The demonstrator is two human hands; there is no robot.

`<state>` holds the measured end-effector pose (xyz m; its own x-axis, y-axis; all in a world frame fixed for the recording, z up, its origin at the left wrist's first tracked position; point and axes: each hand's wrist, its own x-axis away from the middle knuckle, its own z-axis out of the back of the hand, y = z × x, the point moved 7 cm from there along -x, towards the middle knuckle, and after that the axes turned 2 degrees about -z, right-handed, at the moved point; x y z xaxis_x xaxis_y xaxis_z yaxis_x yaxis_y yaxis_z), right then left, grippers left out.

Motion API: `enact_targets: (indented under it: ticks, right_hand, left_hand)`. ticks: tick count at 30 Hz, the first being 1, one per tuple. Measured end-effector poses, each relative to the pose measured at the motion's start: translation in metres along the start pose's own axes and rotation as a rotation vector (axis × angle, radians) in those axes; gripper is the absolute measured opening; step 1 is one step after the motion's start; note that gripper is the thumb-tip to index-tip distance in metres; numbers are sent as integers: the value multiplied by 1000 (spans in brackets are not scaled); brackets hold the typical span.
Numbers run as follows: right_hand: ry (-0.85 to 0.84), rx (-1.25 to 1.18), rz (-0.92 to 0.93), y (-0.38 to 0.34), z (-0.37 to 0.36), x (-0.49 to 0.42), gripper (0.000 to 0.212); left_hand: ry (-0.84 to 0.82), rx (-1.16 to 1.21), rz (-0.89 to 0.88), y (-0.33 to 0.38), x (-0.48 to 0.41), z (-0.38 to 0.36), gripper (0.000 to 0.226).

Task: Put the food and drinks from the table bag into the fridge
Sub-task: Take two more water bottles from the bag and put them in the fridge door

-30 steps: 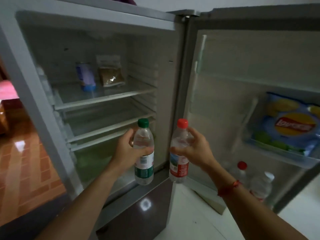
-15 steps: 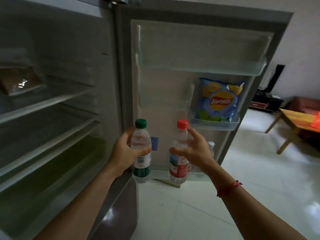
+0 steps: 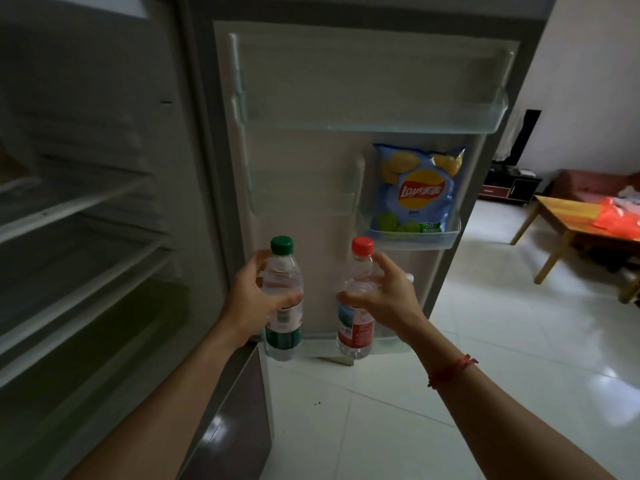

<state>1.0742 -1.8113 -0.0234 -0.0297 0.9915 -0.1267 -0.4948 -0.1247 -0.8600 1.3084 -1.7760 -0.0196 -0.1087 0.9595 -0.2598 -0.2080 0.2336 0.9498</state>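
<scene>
My left hand [image 3: 250, 306] grips a clear water bottle with a green cap and green label [image 3: 283, 327], held upright. My right hand [image 3: 382, 299] grips a second clear bottle with a red cap and red label [image 3: 356, 336], also upright. Both bottles hang side by side in front of the open fridge door [image 3: 311, 188], low down near its bottom shelf. A blue bag of chips [image 3: 417, 188] stands in a small door bin [image 3: 412, 239] up and to the right of the red-capped bottle. The fridge interior [image 3: 86, 237] with its shelves lies to the left.
A wide door shelf [image 3: 374, 124] spans the top of the door. A white cap [image 3: 409, 278] of another bottle peeks out behind my right hand. To the right, white floor tiles lead to a wooden table [image 3: 568, 213] with an orange bag [image 3: 620, 218].
The view has swung right from the fridge interior to the inside of the door. Both hands still hold their bottles side by side, now in front of the door.
</scene>
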Motion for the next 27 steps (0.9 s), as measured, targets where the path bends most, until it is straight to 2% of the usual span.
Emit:
enact_targets:
  ticks: [15,23,27]
  right_hand:
    - [-60,3,-14,3,-51,-48,85]
    - [-95,15,-111,38,-83,-76,99]
    - [-83,-4,-162,58,-94,-84,98]
  left_hand:
    - [27,-84,4,-34,-53,2,57]
    - [9,-43,93,-84,-78,-17,61]
    - [25,-44,140,-115,-86,-23,68]
